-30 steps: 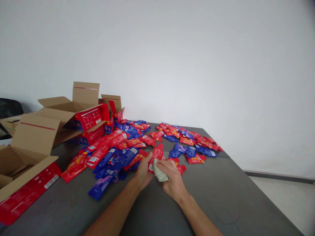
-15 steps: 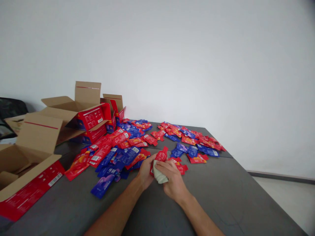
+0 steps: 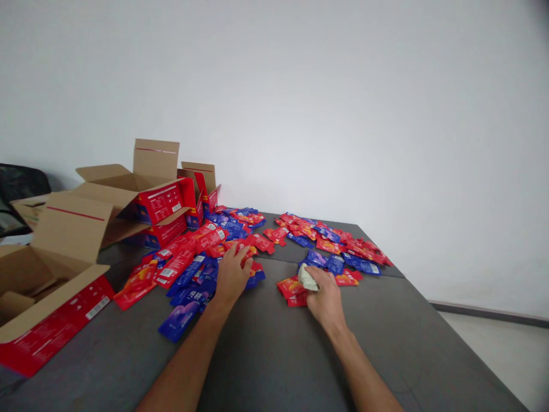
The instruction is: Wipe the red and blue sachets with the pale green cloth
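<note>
My left hand [image 3: 233,273] reaches over the left heap of red and blue pouches with its fingers apart. Its fingertips are at a red pouch [image 3: 251,250] on the heap; whether they press on it I cannot tell. A bunched whitish cloth [image 3: 307,278] is in the grip of my right hand [image 3: 328,296]. That hand is low over the table, right beside a small group of red pouches [image 3: 294,290]. A blue pouch [image 3: 180,321] lies at the heap's near edge, below and left of my left hand.
Open cardboard boxes with red sides [image 3: 55,326] line the left of the dark table [image 3: 274,355], some stacked [image 3: 160,206] farther back. Another heap of red and blue pouches [image 3: 328,234] lies at the back right. A white wall stands behind the table.
My hands have moved apart. The left hand has let go of the red pouch and gone left to the heap. My right hand has moved right with the cloth, to the small red group.
</note>
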Motion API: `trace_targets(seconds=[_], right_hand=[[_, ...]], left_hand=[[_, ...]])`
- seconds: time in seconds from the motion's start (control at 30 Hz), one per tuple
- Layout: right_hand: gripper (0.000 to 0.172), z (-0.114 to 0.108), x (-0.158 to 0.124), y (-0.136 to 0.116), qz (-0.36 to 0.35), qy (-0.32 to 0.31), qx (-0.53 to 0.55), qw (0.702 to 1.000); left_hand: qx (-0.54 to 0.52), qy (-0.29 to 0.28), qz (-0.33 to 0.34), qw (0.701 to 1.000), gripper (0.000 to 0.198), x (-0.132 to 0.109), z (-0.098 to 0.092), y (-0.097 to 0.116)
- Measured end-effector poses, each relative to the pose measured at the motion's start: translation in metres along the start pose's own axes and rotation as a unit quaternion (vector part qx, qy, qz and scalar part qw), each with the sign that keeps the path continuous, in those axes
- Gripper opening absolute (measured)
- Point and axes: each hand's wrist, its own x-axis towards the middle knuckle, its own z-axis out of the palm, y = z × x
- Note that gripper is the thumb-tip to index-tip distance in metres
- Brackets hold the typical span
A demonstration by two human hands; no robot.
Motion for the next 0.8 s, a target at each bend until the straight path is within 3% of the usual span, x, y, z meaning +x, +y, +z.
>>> trace_targets(seconds=[0.17, 0.3, 0.37, 0.47, 0.63, 0.73, 0.8], right_hand=[[0.057, 0.0, 0.001, 0.016, 0.054, -0.039, -0.046, 0.997], [0.058, 0.001, -0.001, 0.012, 0.068, -0.064, -0.047, 0.995], [0.057, 0.002, -0.002, 0.01, 0.08, -0.065, -0.052, 0.993], [0.058, 0.004, -0.003, 0.011, 0.089, -0.057, -0.053, 0.993], [0.054, 0.006, -0.003, 0.014, 0.07, -0.044, -0.038, 0.996], [0.053, 0.007, -0.003, 0.013, 0.062, -0.029, -0.027, 0.997], [0.055, 0.007, -0.003, 0.012, 0.057, -0.013, -0.014, 0.998]], left_hand=[[0.182, -0.031, -0.009, 0.983, 0.04, 0.003, 0.005, -0.026], [0.219, -0.021, 0.024, 0.975, 0.037, -0.004, 0.016, -0.017], [0.182, -0.028, 0.048, 0.982, 0.035, -0.011, 0.026, -0.004], [0.067, -0.113, 0.113, 0.985, 0.036, -0.028, 0.049, 0.022], [-0.1, -0.252, 0.168, 0.948, 0.053, -0.055, 0.083, 0.048], [-0.199, -0.285, 0.149, 0.926, 0.053, -0.055, 0.088, 0.046], [-0.278, -0.261, 0.089, 0.92, 0.042, -0.049, 0.086, 0.041]])
